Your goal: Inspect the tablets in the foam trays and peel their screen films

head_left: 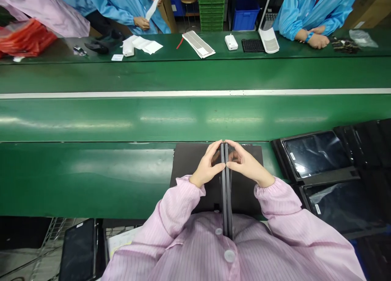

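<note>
Two slim, dark tablet-like panels stand on edge, side by side and seen nearly edge-on, in front of my chest. My left hand (207, 165) is closed on the left panel (224, 191), thumb on the near part and fingertips at the far end. On the other side, my right hand (249, 163) grips the right panel (228, 191) in the same way. Their outer faces are glossy and mirror my fingers. Beneath them a black mat (186, 163) lies on the green bench. The inner faces of the panels are hidden.
Stacked black trays (332, 173) at the right hold dark-screened tablets (317, 152). Another dark screen (77, 250) stands low at the left. Beyond the green conveyor (152, 118), people in blue work at a far bench with papers (146, 44) and a white device (231, 42).
</note>
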The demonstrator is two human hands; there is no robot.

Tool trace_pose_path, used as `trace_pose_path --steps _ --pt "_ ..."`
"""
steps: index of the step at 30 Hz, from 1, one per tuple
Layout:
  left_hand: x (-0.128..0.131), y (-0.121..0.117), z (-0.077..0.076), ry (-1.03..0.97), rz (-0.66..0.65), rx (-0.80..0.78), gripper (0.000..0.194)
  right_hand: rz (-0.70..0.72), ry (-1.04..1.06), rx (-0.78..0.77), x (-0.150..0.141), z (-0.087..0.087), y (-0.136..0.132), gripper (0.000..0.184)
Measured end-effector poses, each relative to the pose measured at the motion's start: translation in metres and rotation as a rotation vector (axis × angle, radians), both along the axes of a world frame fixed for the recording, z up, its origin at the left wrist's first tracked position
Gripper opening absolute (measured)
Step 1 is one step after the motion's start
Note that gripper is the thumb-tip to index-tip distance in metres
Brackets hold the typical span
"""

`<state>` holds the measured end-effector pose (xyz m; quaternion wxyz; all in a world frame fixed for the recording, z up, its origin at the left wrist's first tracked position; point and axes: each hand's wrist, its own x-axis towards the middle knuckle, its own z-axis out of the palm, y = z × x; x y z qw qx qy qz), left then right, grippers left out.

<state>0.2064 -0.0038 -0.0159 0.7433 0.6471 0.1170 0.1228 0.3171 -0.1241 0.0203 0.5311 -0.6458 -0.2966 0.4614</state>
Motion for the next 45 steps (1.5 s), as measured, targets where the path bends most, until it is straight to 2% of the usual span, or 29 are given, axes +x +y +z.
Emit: trace_pose_path --steps 3,5,8,10,12,13,15,17,19,21,24,27,31,40,42,45 --pt "-0.003 -0.005 -0.002 0.008 0.033 0.045 0.071 -0.043 -0.071 -0.011 -0.005 -0.003 -0.006 0.072" --pt "-0.015 -0.019 -0.011 0.007 0.102 0.064 0.074 -0.114 -0.184 0.050 -0.020 -0.012 -0.016 0.074" --pt "-0.041 -0.054 -0.035 0.009 0.202 0.086 0.082 -0.174 -0.410 0.228 -0.057 -0.040 -0.038 0.061" --pt "-0.055 -0.077 -0.048 0.007 0.221 0.076 0.084 -0.243 -0.462 0.309 -0.083 -0.061 -0.049 0.048" --pt "-0.060 -0.091 -0.049 -0.015 0.228 0.087 0.080 -0.359 -0.454 0.302 -0.101 -0.073 -0.053 0.047" --pt "-0.058 -0.093 -0.044 -0.027 0.242 0.104 0.076 -0.417 -0.456 0.274 -0.106 -0.073 -0.052 0.048" --pt "-0.048 -0.091 -0.022 -0.050 0.300 0.147 0.067 -0.493 -0.477 0.228 -0.105 -0.059 -0.044 0.048" --pt "-0.034 -0.082 0.009 -0.076 0.358 0.166 0.060 -0.535 -0.461 0.240 -0.096 -0.034 -0.033 0.048" --pt "-0.020 -0.073 0.040 -0.083 0.359 0.152 0.054 -0.545 -0.359 0.263 -0.084 -0.005 -0.022 0.048" --pt "-0.006 -0.065 0.063 -0.013 0.337 0.077 0.047 -0.563 -0.221 0.215 -0.072 0.019 -0.012 0.047" --pt "0.014 -0.058 0.079 0.160 0.370 -0.146 0.040 -0.588 -0.102 0.069 -0.058 0.037 0.001 0.046" --pt "0.028 -0.051 0.083 0.242 0.409 -0.258 0.038 -0.609 -0.055 -0.014 -0.049 0.044 0.012 0.046" --pt "0.035 -0.042 0.085 0.290 0.404 -0.262 0.041 -0.625 0.011 -0.075 -0.041 0.044 0.022 0.045" --pt "0.049 -0.029 0.087 0.346 0.421 -0.309 0.040 -0.587 -0.030 -0.057 -0.028 0.038 0.033 0.041" --pt "0.049 -0.027 0.079 0.330 0.399 -0.284 0.043 -0.572 -0.051 -0.056 -0.026 0.033 0.034 0.040" --pt "0.037 -0.029 0.046 0.200 0.400 -0.110 0.049 -0.556 -0.207 0.007 -0.033 0.006 0.027 0.043"
